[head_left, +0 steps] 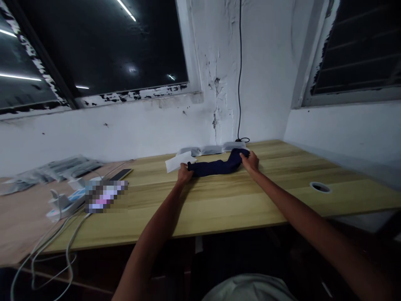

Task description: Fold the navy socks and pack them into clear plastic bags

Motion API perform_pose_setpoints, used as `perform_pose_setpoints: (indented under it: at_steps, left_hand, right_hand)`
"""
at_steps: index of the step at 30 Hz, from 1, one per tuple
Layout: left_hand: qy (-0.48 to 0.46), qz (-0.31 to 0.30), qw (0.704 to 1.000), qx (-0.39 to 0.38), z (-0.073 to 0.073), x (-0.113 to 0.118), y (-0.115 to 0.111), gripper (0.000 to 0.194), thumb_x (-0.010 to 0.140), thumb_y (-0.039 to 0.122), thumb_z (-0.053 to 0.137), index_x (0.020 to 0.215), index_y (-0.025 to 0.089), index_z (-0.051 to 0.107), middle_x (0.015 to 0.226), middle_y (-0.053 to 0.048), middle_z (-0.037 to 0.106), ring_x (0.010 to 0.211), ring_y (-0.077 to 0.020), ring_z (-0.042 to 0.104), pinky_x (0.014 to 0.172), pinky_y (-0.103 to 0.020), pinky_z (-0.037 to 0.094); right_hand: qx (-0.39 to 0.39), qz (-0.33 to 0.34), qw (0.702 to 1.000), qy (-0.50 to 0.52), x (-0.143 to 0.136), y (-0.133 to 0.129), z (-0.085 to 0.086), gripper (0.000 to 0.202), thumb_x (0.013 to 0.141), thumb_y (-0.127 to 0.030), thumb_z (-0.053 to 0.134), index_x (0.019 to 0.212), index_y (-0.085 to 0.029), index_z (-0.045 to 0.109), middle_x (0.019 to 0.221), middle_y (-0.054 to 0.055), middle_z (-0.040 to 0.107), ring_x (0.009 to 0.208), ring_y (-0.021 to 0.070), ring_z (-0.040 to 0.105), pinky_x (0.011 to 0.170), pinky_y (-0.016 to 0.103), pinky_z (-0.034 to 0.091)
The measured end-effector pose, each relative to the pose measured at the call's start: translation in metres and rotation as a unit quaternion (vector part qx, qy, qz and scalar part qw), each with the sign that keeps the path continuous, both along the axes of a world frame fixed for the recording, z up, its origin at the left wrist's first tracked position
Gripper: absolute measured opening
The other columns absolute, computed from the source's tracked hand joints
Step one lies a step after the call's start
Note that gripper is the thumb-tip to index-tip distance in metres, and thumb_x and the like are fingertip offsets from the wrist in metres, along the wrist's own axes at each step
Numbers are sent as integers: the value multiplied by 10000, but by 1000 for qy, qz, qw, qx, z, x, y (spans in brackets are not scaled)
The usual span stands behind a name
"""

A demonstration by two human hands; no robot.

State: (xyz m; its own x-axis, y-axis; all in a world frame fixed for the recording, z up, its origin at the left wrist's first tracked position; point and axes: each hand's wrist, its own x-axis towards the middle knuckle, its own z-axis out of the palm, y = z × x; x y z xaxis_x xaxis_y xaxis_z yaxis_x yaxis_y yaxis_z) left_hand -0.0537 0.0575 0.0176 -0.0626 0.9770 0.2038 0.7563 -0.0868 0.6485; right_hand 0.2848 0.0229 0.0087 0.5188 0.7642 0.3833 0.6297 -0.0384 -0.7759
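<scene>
Dark blue cloth: stretched between two hands above or on the wooden table, near the far edge; whether it is fully lifted cannot be told
Long axis: laid from left to right, roughly along the far edge of the table; a nearly straight run is formed from the left end to past the middle
Right end: bent away toward the wall and then turned rightward, so that a sock-like outline is given
Left hand: closed on the left end, the cloth being pinched between thumb and fingers
Right hand: clamped on the right end, the thumb being laid on top; the two hands are held well apart
White sheet: placed slantwise just behind the left hand; whether it is touched cannot be told
Pale packets: set in a row behind the cloth, close to the wall
Power strip: placed well to the left, with plugs and pale cables attached
</scene>
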Motion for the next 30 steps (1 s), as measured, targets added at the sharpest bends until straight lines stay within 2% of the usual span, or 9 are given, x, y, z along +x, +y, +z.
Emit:
perform_pose_setpoints:
  at_steps: [3, 6, 8, 13, 18, 21, 24, 27, 30]
  left_hand:
    - [-5, -6, 1000, 21, -1, 5, -2, 474, 744, 158, 688, 1112, 183, 391, 980, -84, 653, 910, -218, 635, 759, -295, 469]
    - [-23, -12, 999, 33, -3, 5, -1, 475, 720, 130, 709, 1080, 188, 404, 949, -65, 653, 879, -209, 637, 745, -292, 477]
    - [-43, -10, 998, 38, -3, 4, 0, 491, 694, 121, 736, 1059, 193, 416, 908, -46, 653, 842, -202, 640, 732, -292, 483]
    - [-40, 4, 998, 58, 3, 4, -3, 508, 664, 85, 739, 1063, 185, 441, 819, -24, 665, 781, -203, 659, 703, -292, 493]
    - [-43, -32, 980, 194, 13, 17, -19, 464, 744, 67, 646, 1142, 185, 440, 900, -49, 710, 864, -208, 688, 789, -320, 519]
    - [-80, -135, 951, 267, 13, 40, -34, 417, 812, 137, 637, 1179, 192, 448, 1027, -76, 711, 943, -195, 692, 846, -317, 527]
    - [-55, -321, 921, 215, 5, 65, -53, 453, 842, 234, 654, 1243, 198, 446, 1106, -84, 702, 978, -189, 694, 870, -317, 542]
    - [53, -444, 882, 147, -3, 79, -69, 491, 829, 318, 684, 1265, 184, 502, 1197, -112, 678, 1097, -240, 656, 974, -379, 509]
    - [109, -485, 859, 118, -1, 80, -80, 442, 832, 372, 679, 1220, 178, 594, 1265, -121, 650, 1172, -272, 613, 1040, -410, 456]
  right_hand:
    - [69, 151, 985, -52, -32, -5, -6, 503, 933, -456, 461, 1342, -168, 518, 1235, 135, 678, 1108, 267, 651, 952, 390, 503]
    - [46, 319, 923, -210, -57, -14, -19, 576, 920, -482, 518, 1390, -148, 502, 1387, 156, 576, 1271, 282, 547, 1080, 430, 404]
    - [8, 356, 884, -303, -64, -17, -26, 630, 925, -531, 509, 1403, -120, 505, 1458, 185, 496, 1377, 307, 429, 1166, 478, 271]
    - [-49, 349, 866, -356, -57, -19, -29, 643, 970, -582, 380, 1467, -178, 445, 1534, 137, 406, 1440, 306, 323, 1184, 534, 182]
    - [-26, 372, 860, -347, -56, -23, -27, 649, 948, -571, 448, 1446, -155, 474, 1507, 160, 441, 1404, 336, 373, 1154, 527, 250]
    - [25, 417, 850, -321, -59, -23, -29, 584, 901, -461, 578, 1406, -173, 520, 1463, 147, 501, 1352, 318, 441, 1126, 487, 309]
    - [36, 419, 870, -257, -58, -22, -27, 352, 894, -224, 519, 1215, -175, 655, 1226, 106, 680, 1115, 245, 614, 983, 382, 438]
    - [31, 305, 932, -194, -52, -23, -17, 313, 897, -136, 392, 914, -152, 705, 889, 69, 728, 841, 195, 650, 814, 293, 463]
    - [37, 161, 975, -146, -43, -26, -7, 302, 941, -227, 389, 875, -156, 675, 867, 76, 714, 844, 193, 645, 810, 280, 448]
